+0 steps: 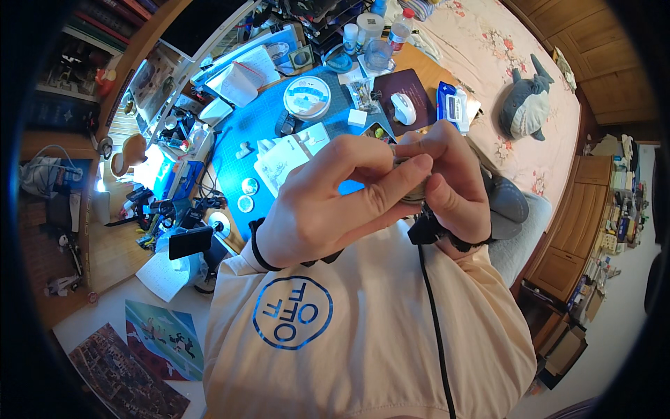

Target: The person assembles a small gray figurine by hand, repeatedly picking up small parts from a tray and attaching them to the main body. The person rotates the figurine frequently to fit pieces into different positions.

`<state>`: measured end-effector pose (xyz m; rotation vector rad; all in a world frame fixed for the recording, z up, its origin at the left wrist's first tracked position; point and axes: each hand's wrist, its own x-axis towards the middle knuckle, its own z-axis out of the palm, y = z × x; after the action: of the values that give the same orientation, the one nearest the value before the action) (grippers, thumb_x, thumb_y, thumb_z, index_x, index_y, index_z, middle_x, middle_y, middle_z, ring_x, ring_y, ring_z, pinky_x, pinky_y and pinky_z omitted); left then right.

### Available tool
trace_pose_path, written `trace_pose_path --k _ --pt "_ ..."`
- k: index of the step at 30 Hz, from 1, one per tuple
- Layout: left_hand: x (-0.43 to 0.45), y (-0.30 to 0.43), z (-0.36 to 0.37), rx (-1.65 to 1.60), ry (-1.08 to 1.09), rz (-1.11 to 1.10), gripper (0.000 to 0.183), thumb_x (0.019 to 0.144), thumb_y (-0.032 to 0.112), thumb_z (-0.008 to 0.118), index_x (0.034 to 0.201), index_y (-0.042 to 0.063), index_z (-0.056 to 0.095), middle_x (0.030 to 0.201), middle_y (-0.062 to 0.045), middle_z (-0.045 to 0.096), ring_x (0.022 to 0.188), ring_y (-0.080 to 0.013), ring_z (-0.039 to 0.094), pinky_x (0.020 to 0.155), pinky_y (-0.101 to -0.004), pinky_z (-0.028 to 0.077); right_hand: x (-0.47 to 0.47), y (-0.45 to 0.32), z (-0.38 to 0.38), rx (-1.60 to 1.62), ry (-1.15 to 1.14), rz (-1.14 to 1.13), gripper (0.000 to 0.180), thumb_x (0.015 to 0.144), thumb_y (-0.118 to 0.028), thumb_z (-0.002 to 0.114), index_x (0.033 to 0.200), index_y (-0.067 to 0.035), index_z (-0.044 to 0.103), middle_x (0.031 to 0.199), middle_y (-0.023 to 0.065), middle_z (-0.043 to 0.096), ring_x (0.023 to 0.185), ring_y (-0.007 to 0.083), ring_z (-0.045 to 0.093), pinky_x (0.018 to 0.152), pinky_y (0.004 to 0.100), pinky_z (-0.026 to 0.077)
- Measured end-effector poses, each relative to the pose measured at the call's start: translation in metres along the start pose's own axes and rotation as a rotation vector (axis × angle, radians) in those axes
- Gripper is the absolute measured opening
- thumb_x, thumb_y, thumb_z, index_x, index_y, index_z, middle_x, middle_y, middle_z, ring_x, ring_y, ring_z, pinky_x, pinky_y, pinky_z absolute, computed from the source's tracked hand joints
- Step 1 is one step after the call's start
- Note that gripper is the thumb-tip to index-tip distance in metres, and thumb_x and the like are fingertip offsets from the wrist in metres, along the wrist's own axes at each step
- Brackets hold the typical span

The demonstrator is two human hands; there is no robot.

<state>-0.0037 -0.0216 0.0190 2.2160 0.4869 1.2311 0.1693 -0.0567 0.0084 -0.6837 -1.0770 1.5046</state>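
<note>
Both hands are raised close to the camera, in front of my chest. My left hand (335,201) and my right hand (456,194) meet around a small round greyish-beige object (413,191), mostly hidden by the fingers; its kind is unclear. The fingertips of both hands press at its top and side. Each wrist wears a black band, and a black cord (435,319) hangs from near the right wrist down the shirt. Beyond the hands, an open notebook (285,160) lies on the cutting mat (230,152), near a round white tin (307,98).
A white mouse (403,109) sits on a dark pad. Behind are a glass cup (378,55) and a red-capped bottle (401,30). A phone on a stand (190,243) is at the left desk edge. A plush shark (526,105) lies on the bed at right.
</note>
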Motion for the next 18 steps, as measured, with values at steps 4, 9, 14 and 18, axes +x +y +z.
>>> trace_pose_path --k 4,9,14,18 --pt "0.001 -0.002 -0.007 0.01 -0.047 0.002 0.058 0.055 0.0 0.083 0.11 -0.002 0.064 0.096 -0.006 0.047 0.07 -0.0129 0.054 0.056 -0.0209 0.045 0.006 0.01 -0.01 0.233 -0.131 0.009 0.036 0.08 -0.023 0.072 0.098 -0.001 0.051 0.09 0.0013 0.051 0.084 0.0088 0.054 0.069 0.0224 0.042" --pt "0.0 -0.003 -0.01 -0.025 -0.031 -0.03 0.058 0.054 0.002 0.083 0.109 -0.002 0.065 0.094 -0.006 0.048 0.072 -0.0124 0.055 0.057 -0.021 0.046 0.007 0.011 -0.012 0.201 -0.103 0.075 0.043 0.075 -0.028 0.076 0.097 -0.001 0.052 0.09 0.0005 0.055 0.08 0.0076 0.054 0.065 0.0214 0.043" --pt "0.0 -0.003 -0.007 0.027 0.045 -0.044 0.049 0.061 0.003 0.08 0.108 0.0 0.065 0.092 -0.006 0.049 0.073 -0.014 0.059 0.06 -0.0238 0.052 0.008 0.001 -0.001 0.069 -0.046 0.053 0.053 0.079 -0.036 0.072 0.113 0.0 0.053 0.091 0.0018 0.057 0.077 0.0079 0.055 0.064 0.0222 0.044" --pt "-0.001 0.0 -0.007 0.152 0.071 -0.023 0.049 0.063 0.005 0.08 0.109 -0.001 0.064 0.091 -0.006 0.048 0.07 -0.0138 0.057 0.059 -0.0241 0.051 0.007 -0.01 0.004 -0.423 -0.053 -0.139 0.061 0.08 -0.037 0.07 0.123 0.002 0.051 0.084 0.0054 0.058 0.069 0.0102 0.055 0.059 0.0233 0.043"
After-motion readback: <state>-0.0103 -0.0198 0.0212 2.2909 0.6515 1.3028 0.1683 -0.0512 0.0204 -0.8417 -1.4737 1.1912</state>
